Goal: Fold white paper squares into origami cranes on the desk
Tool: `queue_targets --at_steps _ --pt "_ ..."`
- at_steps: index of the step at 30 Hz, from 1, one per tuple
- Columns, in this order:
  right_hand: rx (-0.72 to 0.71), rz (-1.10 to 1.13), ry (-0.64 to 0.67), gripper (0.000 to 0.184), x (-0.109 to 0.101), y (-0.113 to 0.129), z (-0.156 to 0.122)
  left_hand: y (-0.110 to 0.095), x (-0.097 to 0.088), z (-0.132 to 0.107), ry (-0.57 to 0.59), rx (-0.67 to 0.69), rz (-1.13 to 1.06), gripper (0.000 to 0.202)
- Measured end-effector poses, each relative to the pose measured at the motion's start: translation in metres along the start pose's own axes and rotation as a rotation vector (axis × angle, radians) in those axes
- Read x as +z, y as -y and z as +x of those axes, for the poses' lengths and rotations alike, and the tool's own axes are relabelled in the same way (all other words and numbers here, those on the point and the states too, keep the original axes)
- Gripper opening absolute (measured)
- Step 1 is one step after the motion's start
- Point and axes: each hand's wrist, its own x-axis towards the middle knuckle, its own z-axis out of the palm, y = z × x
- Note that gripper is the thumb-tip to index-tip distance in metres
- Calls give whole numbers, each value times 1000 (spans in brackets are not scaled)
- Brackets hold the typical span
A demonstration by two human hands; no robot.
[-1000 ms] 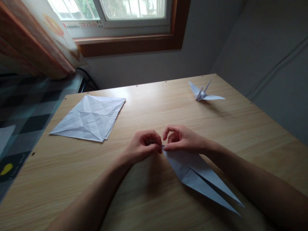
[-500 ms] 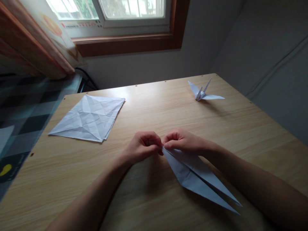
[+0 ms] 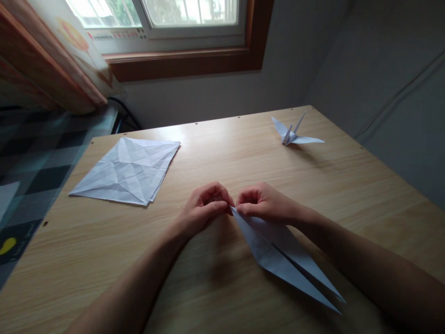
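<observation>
A long, pointed piece of folded white paper [image 3: 278, 253] lies on the wooden table [image 3: 222, 153], its two narrow tips pointing toward the near right. My left hand [image 3: 203, 208] and my right hand [image 3: 262, 203] meet at its far tip, both with fingers curled in a pinch on that tip. The paper's far end is lifted slightly between my fingertips. My forearms reach in from the bottom of the view.
A creased, unfolded stack of white paper squares [image 3: 127, 169] lies at the left of the table. A finished white paper crane [image 3: 294, 132] stands at the far right. A window and curtain are behind; a checked surface [image 3: 41, 157] lies left of the table.
My right hand's fingers closed from a loose curl into a pinch on the paper's tip. Both hands and the tip shifted slightly away from me.
</observation>
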Motion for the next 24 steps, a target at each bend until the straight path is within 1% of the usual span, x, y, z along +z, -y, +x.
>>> queue_targets --at_steps 5,8,13,18,20,22,24 --pt "-47 -155 -99 15 7 4 -2 -2 4 -1 -45 -24 148 27" --pt "-59 -206 -136 14 9 5 -3 -2 4 -1 -60 -19 168 25" --pt "-49 -201 -148 14 9 2 -1 2 2 1 -82 5 67 20" --pt "-52 -190 -219 15 8 -1 0 6 3 3 -152 52 -55 20" --pt "-63 -177 -246 15 8 -1 0 7 4 3 -150 50 -67 19" --pt "-68 -155 -273 15 9 -1 0 8 5 2 -125 30 -2 23" --pt "-74 -123 -312 15 9 -1 0 8 6 1 -104 12 124 28"
